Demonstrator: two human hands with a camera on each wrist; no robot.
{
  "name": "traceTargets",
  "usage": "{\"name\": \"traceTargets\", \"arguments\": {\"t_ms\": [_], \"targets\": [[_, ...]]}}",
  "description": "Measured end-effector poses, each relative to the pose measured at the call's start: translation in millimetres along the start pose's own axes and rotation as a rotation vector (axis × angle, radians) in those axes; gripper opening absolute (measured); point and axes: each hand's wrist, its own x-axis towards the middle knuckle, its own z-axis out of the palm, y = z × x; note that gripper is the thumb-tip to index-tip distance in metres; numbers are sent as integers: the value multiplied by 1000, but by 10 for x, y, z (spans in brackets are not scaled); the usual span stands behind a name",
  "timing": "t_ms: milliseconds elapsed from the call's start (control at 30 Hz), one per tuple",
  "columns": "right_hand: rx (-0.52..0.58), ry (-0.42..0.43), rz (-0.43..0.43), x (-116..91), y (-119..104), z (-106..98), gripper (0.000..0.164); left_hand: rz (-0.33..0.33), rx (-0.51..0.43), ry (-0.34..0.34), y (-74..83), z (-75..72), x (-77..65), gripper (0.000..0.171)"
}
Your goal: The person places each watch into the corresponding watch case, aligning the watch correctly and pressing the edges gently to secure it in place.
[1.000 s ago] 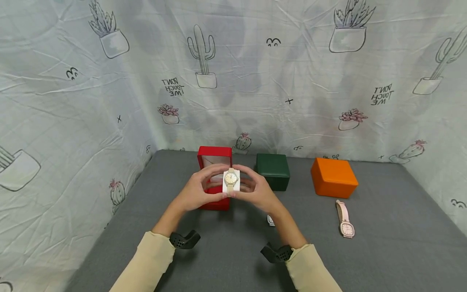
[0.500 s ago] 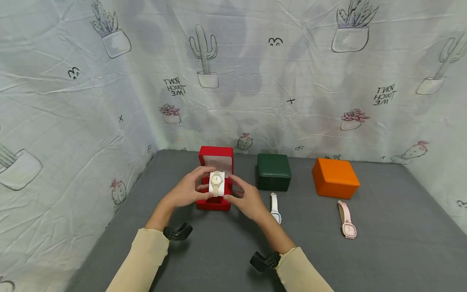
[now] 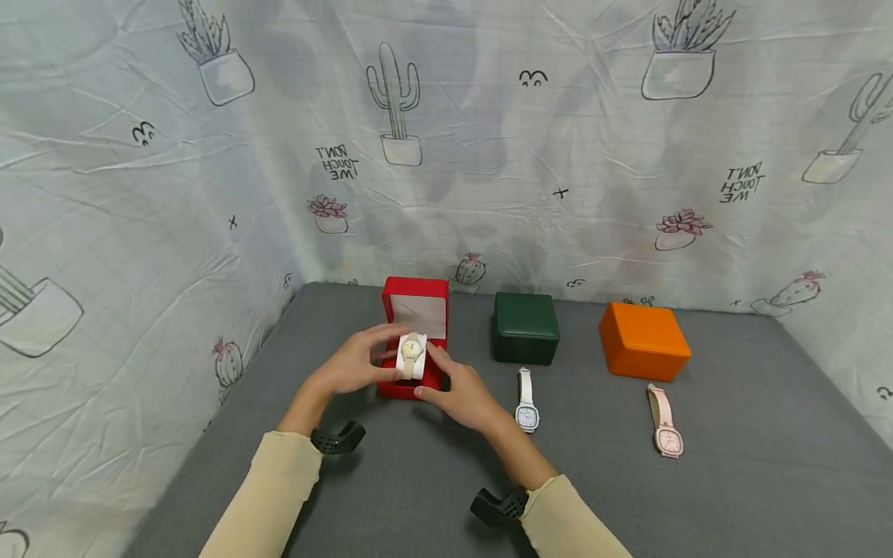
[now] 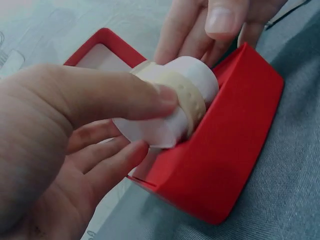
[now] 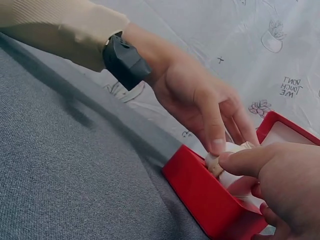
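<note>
A cream-strapped wristwatch (image 3: 412, 350) is wrapped round a white cushion (image 3: 422, 370). My left hand (image 3: 354, 361) holds them from the left, its thumb on the strap and other fingers on the far side. The cushion sits tilted, partly inside the open red watch box (image 4: 235, 130), whose lid (image 3: 416, 287) stands up at the back. My right hand (image 3: 462, 394) is at the box's right side with fingers loosely spread. In the left wrist view its thumb (image 4: 220, 22) hangs over the box edge, apart from the cushion.
To the right stand a closed green box (image 3: 526, 328) and a closed orange box (image 3: 645, 339). In front of them lie a white wristwatch (image 3: 526, 403) and a pink wristwatch (image 3: 666, 422) on the grey cloth (image 3: 593, 496). A cactus-print curtain (image 3: 481, 116) hangs behind.
Both hands have brought the cushion and watch down and left into the red box. The right hand has let go of the cushion. The white watch has come into full view.
</note>
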Motion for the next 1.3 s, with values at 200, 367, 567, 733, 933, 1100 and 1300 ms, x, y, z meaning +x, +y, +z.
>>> {"name": "traceTargets", "arguments": {"t_ms": [200,367,567,733,933,1100,1300], "targets": [[25,22,-12,-2,-18,-12,70,-32,-40,-30,-36,-3,6,72],[23,34,-27,-1,-22,-20,67,-46,-45,-40,-29,-4,14,71],[0,43,-17,1,-20,-23,65,-32,-97,-48,-41,1,25,70],[-11,46,-24,-4,-29,-28,64,-27,-146,-50,-57,12,30,71],[-20,50,-31,-10,-36,-36,62,-32,-169,-56,-43,32,33,70],[-17,108,-37,-1,-17,-34,58,-25,-40,-45,-20,57,35,68],[50,160,-3,18,52,-26,64,-34,158,-9,2,63,27,65]]}}
